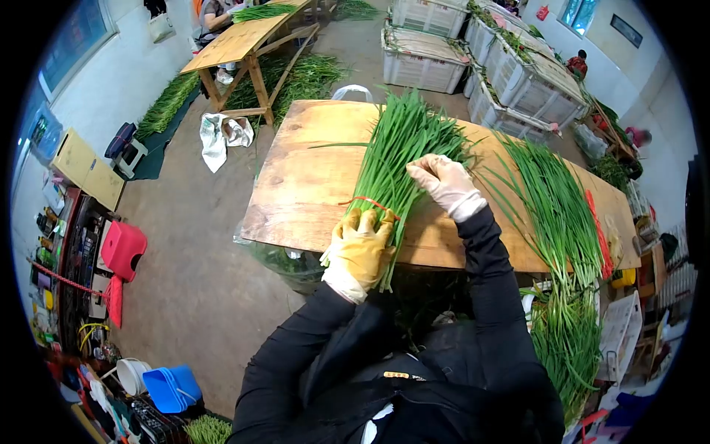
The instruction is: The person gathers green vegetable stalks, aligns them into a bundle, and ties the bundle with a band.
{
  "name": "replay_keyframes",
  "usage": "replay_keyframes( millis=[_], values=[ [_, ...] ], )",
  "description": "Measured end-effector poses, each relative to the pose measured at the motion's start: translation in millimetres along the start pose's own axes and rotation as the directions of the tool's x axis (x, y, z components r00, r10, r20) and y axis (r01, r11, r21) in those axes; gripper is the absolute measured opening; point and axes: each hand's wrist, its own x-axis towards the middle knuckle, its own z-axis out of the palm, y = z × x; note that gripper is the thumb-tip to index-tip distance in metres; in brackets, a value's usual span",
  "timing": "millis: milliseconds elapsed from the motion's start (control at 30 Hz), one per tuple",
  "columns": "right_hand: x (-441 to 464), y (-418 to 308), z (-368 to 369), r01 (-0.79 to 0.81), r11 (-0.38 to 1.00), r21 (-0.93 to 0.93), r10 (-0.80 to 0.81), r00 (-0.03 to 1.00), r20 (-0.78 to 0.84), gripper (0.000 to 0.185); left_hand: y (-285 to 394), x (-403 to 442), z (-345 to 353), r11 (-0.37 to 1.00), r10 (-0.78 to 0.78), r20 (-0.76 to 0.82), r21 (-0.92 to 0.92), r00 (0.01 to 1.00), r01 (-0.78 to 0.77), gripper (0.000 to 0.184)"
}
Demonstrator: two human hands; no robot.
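Observation:
A thick bunch of green garlic chives point(403, 152) lies on the wooden table, its pale stem ends toward me at the front edge. A thin red tie point(373, 203) runs around the bunch near the stems. My left hand point(359, 248), in a yellowed glove, is closed over the stems just below the tie. My right hand point(444, 181), in a pale glove, is held over the right side of the leaves with its fingers pinched together; what they hold, if anything, is hidden. To the right, a loose pile of garlic chives point(555, 200) hangs over the table's front edge.
Red ties point(599, 233) lie beside the pile on the wooden table point(303, 170). Stacked white crates point(425, 70) stand behind. Another wooden table point(240, 37) is at the back left, with a person beside it. A red stool point(124, 250) and blue bucket point(171, 388) are at left.

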Motion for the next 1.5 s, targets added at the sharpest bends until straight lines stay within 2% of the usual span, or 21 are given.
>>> replay_keyframes(
  millis=[67,133,267,367,400,467,500,667,700,867,900,967,1000,1067,1133,1200,1233,1267,1333,1400,1500],
  values=[
    [0,-31,6,-0.080,0.967,-0.244,0.104,0.991,0.086,0.042,1,-2,4,1.000,0.001,-0.030,0.019,1.000,0.000,0.056],
    [5,-15,36,0.071,0.922,-0.380,-0.040,0.995,0.090,0.042,1,-3,6,1.000,0.009,-0.038,0.003,0.999,-0.009,0.056],
    [13,40,56,-0.107,0.914,-0.390,0.065,0.991,-0.120,0.031,-9,-6,-10,0.981,0.045,-0.020,-0.189,0.999,-0.048,0.066],
    [4,74,58,-0.161,0.978,-0.135,0.118,0.953,-0.278,0.025,-24,-5,-11,0.866,0.071,-0.023,-0.495,0.997,-0.073,0.073],
    [-6,68,54,-0.029,0.979,0.200,0.099,0.932,-0.348,0.022,-31,-3,-13,0.806,0.106,-0.048,-0.580,0.993,-0.114,0.067],
    [-25,53,38,-0.086,0.775,0.626,0.336,0.895,-0.293,0.019,-44,-2,-12,0.326,-0.017,0.034,-0.945,0.999,0.037,0.054],
    [-34,61,40,-0.010,0.721,0.693,0.338,0.878,-0.339,0.019,-53,1,-10,0.296,-0.046,0.049,-0.953,0.998,0.060,0.046],
    [-81,49,53,-0.483,0.541,0.689,0.359,0.873,0.330,0.036,-55,15,-7,0.815,-0.037,-0.035,-0.580,0.999,0.010,0.076],
    [-86,36,60,-0.417,0.804,0.425,0.336,0.907,0.255,0.033,-49,19,-2,0.839,-0.008,0.008,-0.545,1.000,0.011,0.090],
    [-88,36,41,-0.153,0.695,0.703,0.148,0.987,0.069,0.023,-28,24,5,0.960,-0.054,0.171,-0.262,0.984,0.098,0.109],
    [-93,41,25,-0.068,0.496,0.865,0.168,0.986,-0.019,0.021,-33,22,10,0.917,-0.064,0.155,-0.380,0.986,0.120,0.111],
    [-105,73,-8,0.345,0.561,0.753,0.037,0.898,-0.439,0.016,-38,20,16,0.871,-0.067,0.130,-0.476,0.989,0.122,0.113],
    [-115,90,-31,0.258,0.296,0.920,0.181,0.930,-0.319,0.016,-38,20,15,0.870,-0.064,0.130,-0.478,0.989,0.119,0.113],
    [-138,121,-66,0.263,0.209,0.942,0.334,0.886,-0.321,0.016,-35,21,11,0.910,-0.042,0.145,-0.404,0.989,0.098,0.112],
    [-168,144,-91,0.285,0.017,0.958,0.179,0.942,-0.283,0.014,-31,22,5,0.905,-0.076,0.196,-0.399,0.978,0.150,0.111],
    [-204,149,-89,0.205,0.510,0.836,0.155,0.934,-0.323,0.013,-33,22,7,0.916,-0.069,0.191,-0.376,0.979,0.138,0.109],
    [-207,118,-92,-0.245,0.628,0.738,0.297,0.953,0.064,0.018,-32,22,6,0.916,-0.071,0.189,-0.376,0.979,0.139,0.109],
    [-206,86,-93,-0.620,0.648,0.443,0.481,0.784,0.393,0.024,-29,23,3,0.924,-0.080,0.208,-0.351,0.975,0.150,0.108],
    [-204,93,-69,-0.411,0.908,0.079,0.365,0.871,0.330,0.029,-27,22,2,0.932,-0.089,0.227,-0.324,0.970,0.161,0.106],
    [-174,73,-55,-0.333,0.922,0.197,0.312,0.941,0.130,0.033,-27,22,3,0.910,-0.075,0.214,-0.385,0.974,0.154,0.105],
    [-113,49,-33,-0.143,0.986,-0.082,0.129,0.980,-0.154,0.049,-31,17,17,0.942,-0.078,0.154,-0.311,0.985,0.123,0.101]
  ],
)
